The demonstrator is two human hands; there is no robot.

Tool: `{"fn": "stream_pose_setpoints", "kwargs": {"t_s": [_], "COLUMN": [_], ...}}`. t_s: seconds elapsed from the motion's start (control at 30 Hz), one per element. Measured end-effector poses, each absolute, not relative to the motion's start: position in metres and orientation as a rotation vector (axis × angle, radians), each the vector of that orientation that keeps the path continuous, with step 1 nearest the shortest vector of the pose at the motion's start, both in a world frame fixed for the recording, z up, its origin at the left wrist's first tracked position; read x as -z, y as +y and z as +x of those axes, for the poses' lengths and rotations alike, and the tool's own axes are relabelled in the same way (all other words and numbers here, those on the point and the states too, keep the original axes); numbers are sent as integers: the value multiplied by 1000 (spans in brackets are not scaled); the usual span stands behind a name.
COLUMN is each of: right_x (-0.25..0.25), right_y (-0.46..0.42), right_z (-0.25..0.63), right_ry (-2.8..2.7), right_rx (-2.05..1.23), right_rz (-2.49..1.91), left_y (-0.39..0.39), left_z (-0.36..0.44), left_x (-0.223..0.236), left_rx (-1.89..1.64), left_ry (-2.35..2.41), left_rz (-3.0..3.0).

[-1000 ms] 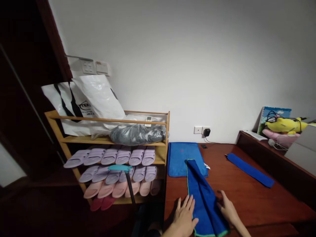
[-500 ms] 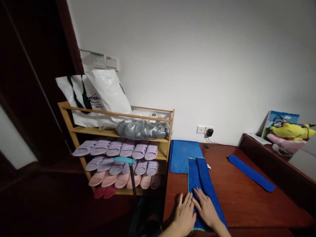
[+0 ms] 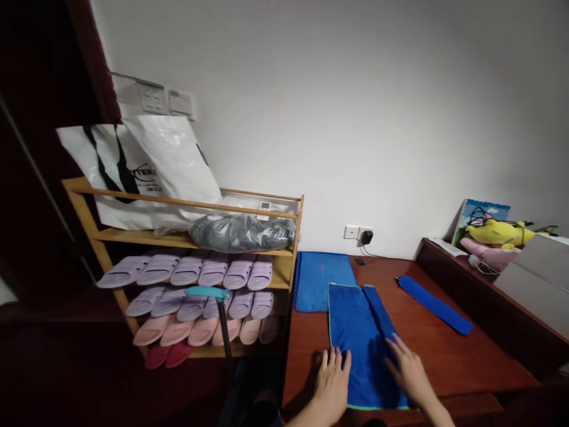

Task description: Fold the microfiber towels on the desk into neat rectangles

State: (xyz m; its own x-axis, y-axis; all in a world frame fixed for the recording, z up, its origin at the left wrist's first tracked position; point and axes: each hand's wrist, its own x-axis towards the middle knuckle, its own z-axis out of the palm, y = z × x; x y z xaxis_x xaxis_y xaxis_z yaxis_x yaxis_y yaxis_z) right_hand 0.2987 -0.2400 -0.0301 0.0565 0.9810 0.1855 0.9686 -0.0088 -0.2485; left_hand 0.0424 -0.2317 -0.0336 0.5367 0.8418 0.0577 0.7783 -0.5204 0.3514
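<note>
A blue cloth with green edging lies lengthwise on the wooden table, its right side folded over in a narrow strip. My left hand rests at the cloth's lower left edge with fingers stretched out. On the right, the fingers of my right hand are apart and touch the folded strip. The cloth's far end overlaps a squarish blue folded cloth near the wall. To the right lies a long, narrow blue piece, apart from both hands.
Left of the table stands a wooden shoe rack with rows of slippers and a white bag on top. A black plug sits in the wall socket. A raised ledge at right bears a yellow plush toy and white boxes.
The cloth has gone from bunched to spread wider, with a strip folded along its right side. My right hand came in beside the left, then moved back right onto that strip.
</note>
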Motion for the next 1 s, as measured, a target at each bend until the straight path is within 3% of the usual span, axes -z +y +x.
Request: {"fn": "stream_pose_setpoints", "kwargs": {"t_s": [0.13, 0.23, 0.4, 0.67, 0.8, 0.9, 1.0], "right_x": [43, 58, 74, 69, 65, 72, 81], "right_y": [-229, -223, -232, -266, -271, -271, -266], "right_z": [228, 217, 291, 426, 383, 318, 282], "right_ry": [-2038, -2002, -1811, -1273, -1397, -1864, -1945], "right_rx": [-440, -358, -29, 133, 356, 112, 30], "right_rz": [-1715, -1837, -2144, -2576, -2395, -2094, -2058], "left_y": [-229, -228, -229, -228, -227, -224, -219], "left_z": [52, 48, 38, 59, 72, 76, 74], "left_x": [33, 33, 35, 33, 32, 31, 31], "left_rx": [-302, -324, -372, -322, -352, -369, -375], "left_ry": [1404, 1409, 1386, 1426, 1360, 1275, 1215], "left_rz": [2526, 2506, 2509, 2680, 2756, 2769, 2787]}}
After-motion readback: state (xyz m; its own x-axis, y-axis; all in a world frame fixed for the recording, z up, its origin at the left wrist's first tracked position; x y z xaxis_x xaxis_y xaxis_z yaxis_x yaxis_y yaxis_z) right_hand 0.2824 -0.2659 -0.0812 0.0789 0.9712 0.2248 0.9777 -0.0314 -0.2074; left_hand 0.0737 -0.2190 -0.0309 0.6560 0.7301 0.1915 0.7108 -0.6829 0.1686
